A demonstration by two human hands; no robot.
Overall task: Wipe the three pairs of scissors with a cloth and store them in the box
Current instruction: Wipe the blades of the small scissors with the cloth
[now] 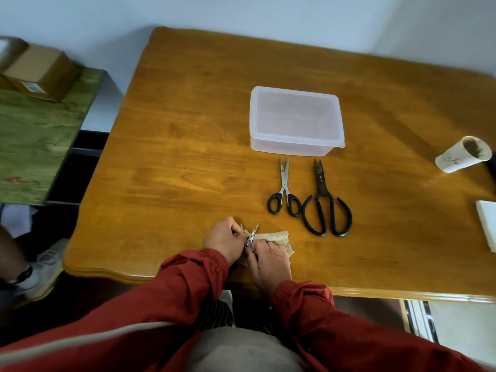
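Low in the centre of the frame, both red-sleeved arms reach onto the wooden table [188, 146]. The left hand [224, 238] pinches a handle of the small metal scissors [249, 235], whose spread blades point up the frame. The right hand [271, 260] grips the beige cloth [279, 237] against them. Right of centre, the black-handled scissors [284, 189] and the large black shears [324, 205] lie side by side, tips toward the lidded clear box [295, 120] above them. A paper cup [463, 154] stands at the right edge; a pale wall [268, 14] runs along the top
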